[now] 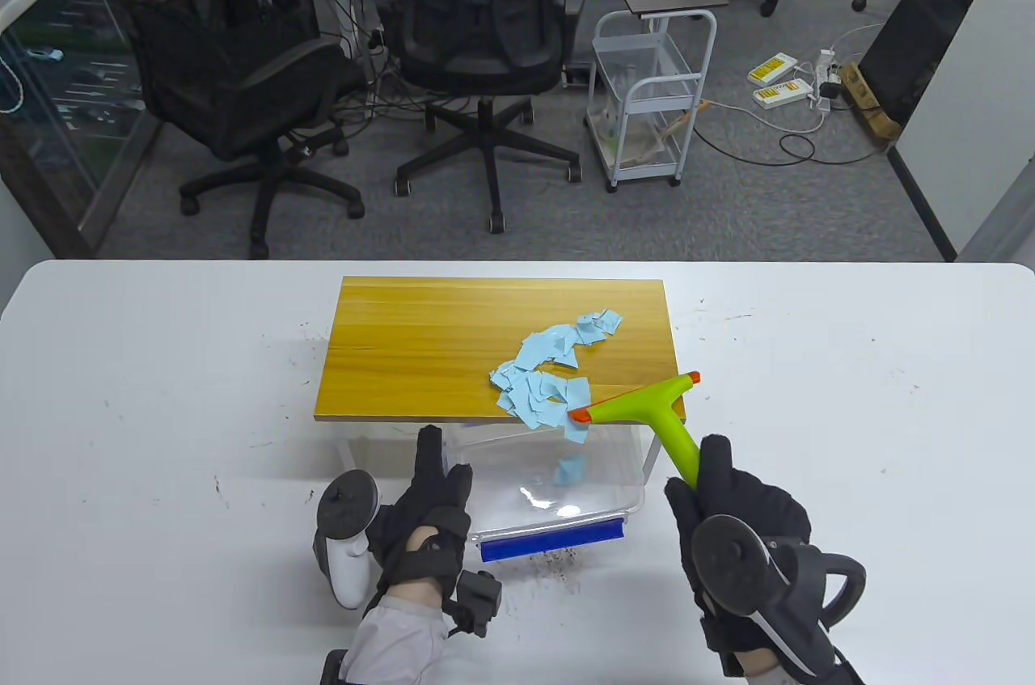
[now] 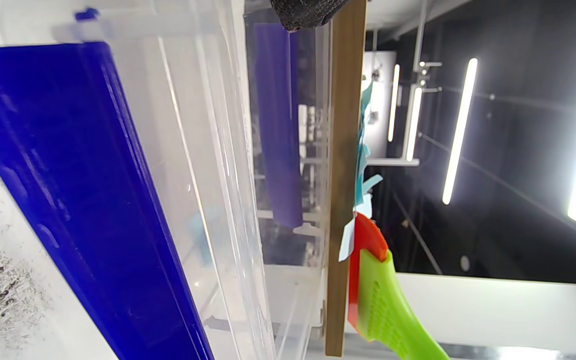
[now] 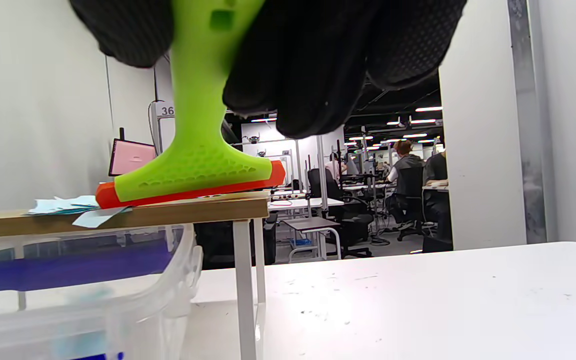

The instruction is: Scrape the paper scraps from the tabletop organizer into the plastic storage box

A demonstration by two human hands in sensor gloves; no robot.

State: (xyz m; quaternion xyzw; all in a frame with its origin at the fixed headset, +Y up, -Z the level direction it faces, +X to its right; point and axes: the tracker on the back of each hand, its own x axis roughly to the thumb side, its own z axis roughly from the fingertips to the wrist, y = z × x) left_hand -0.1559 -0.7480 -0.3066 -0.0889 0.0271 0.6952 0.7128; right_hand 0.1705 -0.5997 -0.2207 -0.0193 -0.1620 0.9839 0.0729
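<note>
Table view, one entry with the wooden tabletop organizer (image 1: 453, 337) as our landmark: it stands on thin white legs on the white counter (image 1: 145, 410), a raised shelf with room beneath. Item, clear plastic storage box (image 1: 602, 467) with a blue latch (image 1: 552, 542): it is tucked partly under the organizer's near edge, its open mouth below that edge, and we judge this is so that whatever is pushed off the edge drops in. Item, pale blue paper scraps (image 1: 550, 378): most lie in a loose trail on the organizer's right half, bunched at the near edge, a few overhanging it; one scrap (image 1: 571, 470) already lies inside the box. Item, green scraper with an orange blade (image 1: 639, 402): its blade rests flat on the organizer at the near right corner, touching the nearest scraps, and the right wrist view confirms the blade sits on the wood. Right hand (image 1: 732, 507): closed around the scraper's handle, below the organizer's near right corner. Left hand (image 1: 424, 511): it reaches toward the box's left end, one finger extended; we take it as steadying the box, though we cannot tell whether it grips or merely rests there.
</note>
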